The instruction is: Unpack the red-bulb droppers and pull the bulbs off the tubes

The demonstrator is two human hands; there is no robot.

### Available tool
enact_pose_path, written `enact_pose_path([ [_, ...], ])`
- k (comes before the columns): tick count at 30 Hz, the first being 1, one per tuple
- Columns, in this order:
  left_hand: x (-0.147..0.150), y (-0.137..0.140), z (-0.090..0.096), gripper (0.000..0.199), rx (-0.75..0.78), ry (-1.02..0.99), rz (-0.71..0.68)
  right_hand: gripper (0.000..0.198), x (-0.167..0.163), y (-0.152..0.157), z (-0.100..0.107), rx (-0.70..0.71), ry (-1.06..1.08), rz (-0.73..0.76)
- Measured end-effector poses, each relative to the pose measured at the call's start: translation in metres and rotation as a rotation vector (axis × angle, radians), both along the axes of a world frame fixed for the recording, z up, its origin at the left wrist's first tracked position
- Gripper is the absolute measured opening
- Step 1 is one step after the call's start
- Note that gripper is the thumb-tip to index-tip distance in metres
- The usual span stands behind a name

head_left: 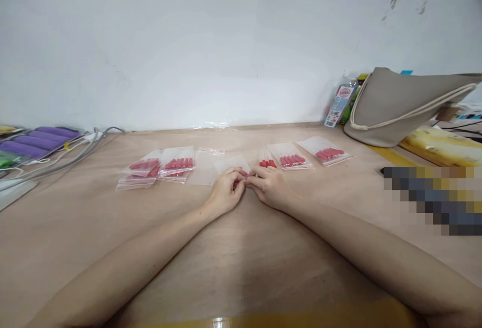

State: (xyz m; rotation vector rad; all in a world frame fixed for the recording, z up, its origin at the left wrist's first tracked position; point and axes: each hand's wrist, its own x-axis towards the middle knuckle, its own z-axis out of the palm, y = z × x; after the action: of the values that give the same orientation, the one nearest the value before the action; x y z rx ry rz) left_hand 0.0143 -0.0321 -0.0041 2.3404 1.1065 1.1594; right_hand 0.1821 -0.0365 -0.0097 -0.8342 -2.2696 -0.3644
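Note:
My left hand (227,191) and my right hand (271,186) meet at the middle of the table, fingers curled and pinching a small clear plastic bag (232,163). Bits of red show between the fingers; most of the bag's contents are hidden. Just beyond my right hand lies a clear bag with red sticks (267,164), partly covered by the fingers. To its right are two more bags of red sticks (292,160) (329,153). On the left, overlapping zip bags (176,163) (145,166) hold red sticks too. A flat clear bag (203,173) lies beside my left hand.
A grey bag with a cord (391,107) leans at the back right, beside a labelled bottle (340,101) and a yellow packet (440,144). Purple rolls in plastic (41,142) and grey cables (88,147) lie at the left. A wall (211,46) bounds the table's back.

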Motion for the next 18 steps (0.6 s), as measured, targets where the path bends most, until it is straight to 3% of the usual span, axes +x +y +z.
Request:
enact_pose_path([
  [5, -0.002, 0.004, 0.001, 0.015, -0.001, -0.065, 0.119, 0.021, 0.003, -0.001, 0.001, -0.028, 0.015, 0.125],
  [9, -0.009, 0.004, 0.004, 0.021, 0.017, -0.050, 0.019, 0.016, 0.023, -0.002, 0.004, -0.200, 0.039, 0.281],
  [13, -0.021, 0.005, 0.006, 0.026, -0.010, 0.081, -0.057, 0.012, 0.048, -0.006, 0.009, -0.324, 0.038, 0.340],
  [15, -0.026, 0.004, 0.008, 0.028, -0.027, 0.167, -0.108, 0.009, 0.055, -0.006, 0.010, -0.316, 0.040, 0.298],
  [18, -0.028, 0.001, 0.010, 0.030, -0.016, 0.263, -0.179, 0.013, 0.056, -0.004, 0.007, -0.222, 0.076, 0.101],
])
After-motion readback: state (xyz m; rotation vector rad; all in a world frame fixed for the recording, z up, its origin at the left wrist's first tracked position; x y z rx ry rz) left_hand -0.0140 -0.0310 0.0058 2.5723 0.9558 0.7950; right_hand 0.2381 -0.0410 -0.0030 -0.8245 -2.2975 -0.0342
